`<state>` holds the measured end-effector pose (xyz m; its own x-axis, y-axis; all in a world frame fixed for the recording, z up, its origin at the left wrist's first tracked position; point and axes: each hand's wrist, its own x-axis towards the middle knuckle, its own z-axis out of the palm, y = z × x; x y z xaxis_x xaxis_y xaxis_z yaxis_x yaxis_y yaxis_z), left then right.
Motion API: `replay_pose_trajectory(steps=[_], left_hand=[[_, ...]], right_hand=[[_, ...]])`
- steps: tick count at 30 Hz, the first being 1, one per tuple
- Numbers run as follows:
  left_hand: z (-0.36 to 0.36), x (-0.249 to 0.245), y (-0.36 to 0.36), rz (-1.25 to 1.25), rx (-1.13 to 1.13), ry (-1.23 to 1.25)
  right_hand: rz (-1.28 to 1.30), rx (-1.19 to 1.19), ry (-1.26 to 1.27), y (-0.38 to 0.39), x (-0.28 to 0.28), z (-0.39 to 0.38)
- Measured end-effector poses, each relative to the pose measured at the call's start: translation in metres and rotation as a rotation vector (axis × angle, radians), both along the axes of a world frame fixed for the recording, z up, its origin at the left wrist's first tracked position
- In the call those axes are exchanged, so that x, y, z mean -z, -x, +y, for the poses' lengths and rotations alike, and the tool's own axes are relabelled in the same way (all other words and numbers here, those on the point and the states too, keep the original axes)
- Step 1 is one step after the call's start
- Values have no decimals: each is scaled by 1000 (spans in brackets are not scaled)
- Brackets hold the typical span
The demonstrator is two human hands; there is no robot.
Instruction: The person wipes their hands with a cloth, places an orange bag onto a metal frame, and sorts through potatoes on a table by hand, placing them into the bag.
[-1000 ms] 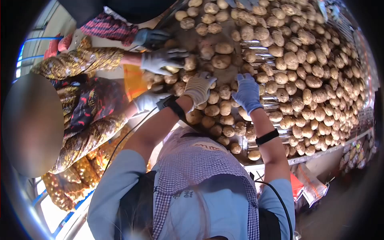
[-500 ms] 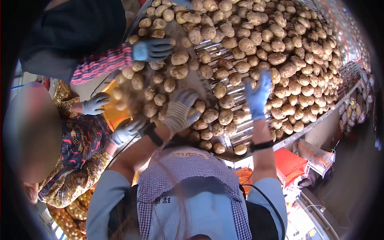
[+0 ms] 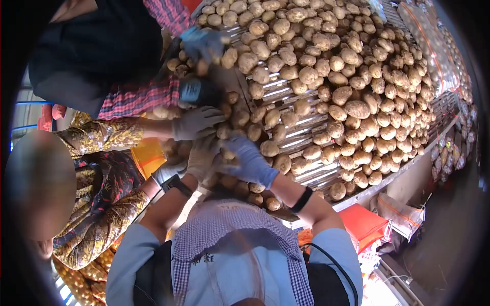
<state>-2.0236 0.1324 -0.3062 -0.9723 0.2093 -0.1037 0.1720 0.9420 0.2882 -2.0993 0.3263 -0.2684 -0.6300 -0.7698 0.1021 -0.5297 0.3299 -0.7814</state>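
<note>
The right hand (image 3: 250,159) is brought leftward to mid-frame, beside the left hand (image 3: 203,156); whether potatoes (image 3: 357,109) are gripped by either cannot be told; gentle rolling is advised.

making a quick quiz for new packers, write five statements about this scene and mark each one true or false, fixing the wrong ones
1. The person's left hand and right hand are both gloved. True.
2. Some potatoes lie on slats with light showing through the gaps. True.
3. The person's two hands are at opposite ends of the view. False: they are close together, over the near left part of the potatoes.
4. Nothing is worn on either of the person's wrists. False: each has something dark on it, with a black band on the right one.
5. A co-worker's checked sleeve shows at the upper left. True.
</note>
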Motion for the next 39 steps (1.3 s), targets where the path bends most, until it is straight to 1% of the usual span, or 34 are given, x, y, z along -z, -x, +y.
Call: replay_pose_trajectory(steps=[1, 2, 3, 4, 6, 7, 8, 9, 11, 12, 13, 15, 16, 18, 20, 21, 23, 24, 26, 27, 29, 30, 32, 33, 34, 35, 36, 37, 38, 39], left_hand=[[-3, -6, 0, 6, -6, 4], [-3, -9, -4, -46, -83, -89], [-3, -12, -10, -103, -157, -184], [-1, -13, -16, -105, -161, -183], [5, -13, -27, -57, -261, -163], [6, -8, -33, -53, -275, -158], [7, 1, -40, 7, -283, -155], [8, 1, -41, 62, -290, -152], [11, -5, -44, 36, -284, -153], [13, -7, -42, 21, -303, -157], [15, -6, -40, 7, -323, -161], [19, -2, -30, 10, -354, -194], [20, 0, -23, 19, -366, -231], [23, 7, -9, 50, -364, -257], [19, 11, 5, 109, -340, -293], [17, 12, 10, 113, -351, -290], [13, 12, 15, 109, -386, -342], [10, 10, 16, 121, -420, -331], [1, 11, 17, 97, -438, -351], [-2, 12, 19, 80, -454, -374], [-6, 15, 19, 93, -471, -397], [-10, 17, 19, 107, -486, -412], [-18, 20, 17, 76, -530, -379], [-19, 21, 15, 42, -568, -345], [-20, 23, 13, 172, -520, -372], [-20, 23, 10, 160, -522, -372], [-21, 23, 7, 145, -547, -365], [-22, 23, 4, 133, -570, -355], [-23, 24, 2, 127, -570, -352], [-24, 24, -1, 119, -569, -330]], right_hand=[[63, 135, -53, 21, -1, 6], [121, 268, -108, 57, -9, 19], [44, 505, -311, 97, -6, 32], [373, 624, 73, 142, 7, 56], [398, 998, -209, 221, -10, 92], [550, 1033, -349, 256, -6, 116], [509, 1046, -596, 285, 0, 130], [412, 1006, -723, 295, -10, 127], [347, 882, -1061, 280, -12, 99], [343, 908, -1030, 274, -1, 87], [209, 811, -1062, 258, -18, 69], [270, 708, -963, 240, 4, 60], [270, 697, -964, 226, 11, 56], [330, 634, -833, 182, 6, 37], [233, 549, -514, 138, 25, 38], [-6, 572, -470, 121, 24, 33], [148, 553, -553, 92, 35, 39], [150, 547, -550, 80, 36, 42], [-39, 532, -382, 56, 36, 55], [-35, 532, -388, 47, 38, 58], [-158, 533, -410, 27, 41, 58], [-156, 529, -413, 16, 32, 58], [-41, 235, -592, -1, 14, 58], [-49, 227, -599, 1, 21, 66], [-170, 157, -478, 4, 34, 78], [-290, 91, -353, 6, 41, 84], [-539, 356, -257, 20, 19, 70], [-153, 404, -202, 41, 12, 62], [164, 425, -181, 64, 29, 64], [303, 485, -262, 86, 24, 51]])
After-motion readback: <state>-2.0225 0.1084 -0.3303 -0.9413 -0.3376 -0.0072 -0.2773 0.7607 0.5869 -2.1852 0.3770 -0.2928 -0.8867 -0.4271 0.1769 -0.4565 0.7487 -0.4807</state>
